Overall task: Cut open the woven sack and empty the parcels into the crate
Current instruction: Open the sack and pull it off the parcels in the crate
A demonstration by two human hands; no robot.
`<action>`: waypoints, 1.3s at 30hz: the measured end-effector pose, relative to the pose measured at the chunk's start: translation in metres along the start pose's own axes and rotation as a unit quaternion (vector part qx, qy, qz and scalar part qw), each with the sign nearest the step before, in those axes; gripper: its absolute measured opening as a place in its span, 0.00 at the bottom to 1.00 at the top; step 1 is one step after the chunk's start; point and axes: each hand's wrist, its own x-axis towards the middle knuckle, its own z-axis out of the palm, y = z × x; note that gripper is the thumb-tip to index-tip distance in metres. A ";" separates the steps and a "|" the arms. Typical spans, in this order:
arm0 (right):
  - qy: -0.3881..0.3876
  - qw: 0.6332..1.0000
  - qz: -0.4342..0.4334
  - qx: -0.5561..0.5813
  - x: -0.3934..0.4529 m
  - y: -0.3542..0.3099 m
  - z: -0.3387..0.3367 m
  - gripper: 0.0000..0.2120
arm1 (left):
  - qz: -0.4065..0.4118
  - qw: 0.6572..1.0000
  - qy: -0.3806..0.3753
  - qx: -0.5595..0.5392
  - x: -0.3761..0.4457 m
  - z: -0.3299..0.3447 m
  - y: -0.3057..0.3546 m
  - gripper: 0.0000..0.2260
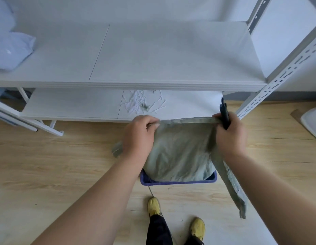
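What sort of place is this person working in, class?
Probably a parcel sorting or storage room: white slotted metal shelving, a woven sack held over a blue crate, and soft plastic parcels on the shelf.

1. The left hand and right hand each grip an upper corner of the grey-green woven sack.
2. The right hand also holds a dark cutter.
3. The sack's lower end hangs into a blue crate on the wooden floor.
4. White shelving stands behind.
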 end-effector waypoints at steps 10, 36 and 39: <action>-0.012 0.999 0.015 -0.030 0.010 0.004 0.001 0.14 | -0.004 0.996 -0.058 0.062 -0.005 -0.002 -0.003 0.08; -0.121 0.980 -0.132 -0.083 -0.025 -0.037 0.023 0.05 | 0.001 0.997 -0.080 0.016 -0.012 -0.034 0.000 0.09; -0.081 0.982 -0.170 -0.033 -0.024 -0.047 0.022 0.05 | 0.003 0.999 0.014 -0.031 -0.006 -0.038 -0.001 0.11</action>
